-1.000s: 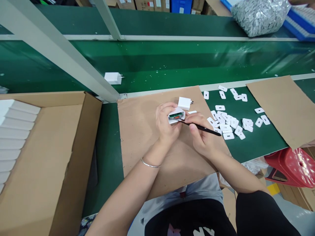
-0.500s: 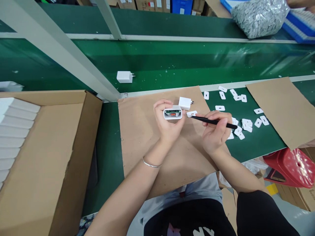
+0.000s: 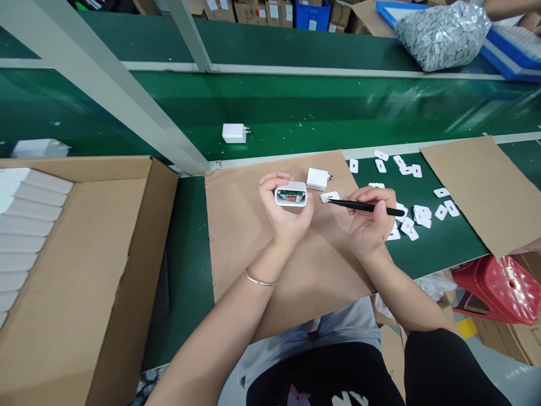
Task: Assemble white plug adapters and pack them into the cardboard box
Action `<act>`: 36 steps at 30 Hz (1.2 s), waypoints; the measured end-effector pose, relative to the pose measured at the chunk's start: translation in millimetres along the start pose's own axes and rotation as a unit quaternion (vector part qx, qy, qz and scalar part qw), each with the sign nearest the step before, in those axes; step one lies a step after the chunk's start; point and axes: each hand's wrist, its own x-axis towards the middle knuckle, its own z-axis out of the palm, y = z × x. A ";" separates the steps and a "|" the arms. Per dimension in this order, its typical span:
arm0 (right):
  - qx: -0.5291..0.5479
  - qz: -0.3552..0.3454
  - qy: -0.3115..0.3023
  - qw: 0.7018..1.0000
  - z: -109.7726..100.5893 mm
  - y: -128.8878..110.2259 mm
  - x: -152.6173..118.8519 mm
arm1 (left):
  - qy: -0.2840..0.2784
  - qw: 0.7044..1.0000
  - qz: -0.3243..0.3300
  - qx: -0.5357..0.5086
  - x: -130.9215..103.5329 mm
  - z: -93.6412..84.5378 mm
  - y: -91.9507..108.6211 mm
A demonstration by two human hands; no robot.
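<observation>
My left hand [image 3: 283, 211] is closed around a white charger housing [image 3: 278, 197], whose open end faces me and shows a green circuit board with an orange-red part. In my right hand [image 3: 372, 217] is a pair of black tweezers [image 3: 366, 207], pinched between thumb and fingers. The tweezer tips touch or lie just over the edge of a small white slotted cover plate [image 3: 330, 197] on the cardboard sheet [image 3: 249, 225]. Just behind that plate lies a closed white charger [image 3: 318, 179] with its prongs to the right. More slotted plates [image 3: 408, 225] are scattered on the green table.
At left stands a cardboard box [image 3: 97, 225] with a row of white pieces. A white charger [image 3: 234, 133] lies on the green belt [image 3: 338, 107] behind. A bag of small parts [image 3: 443, 36] and another person's arm [image 3: 511, 7] are at upper right. A red stool [image 3: 502, 287] stands right.
My left hand has shifted slightly left with the charger housing. The tweezers stay at nearly the same spot by the plate. On the green belt, the charger has moved right.
</observation>
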 end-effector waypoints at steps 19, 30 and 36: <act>0.019 0.324 0.047 0.945 -9.1 9.2 13.2 | -0.013 1.000 0.020 -0.011 1.8 -1.4 2.6; -0.249 0.160 -0.099 0.950 -17.2 14.7 9.7 | -0.019 0.999 0.026 -0.017 1.8 -1.6 2.7; -0.394 0.105 -0.252 0.878 -21.0 17.0 6.5 | -0.019 0.999 0.026 -0.024 1.8 -1.9 2.4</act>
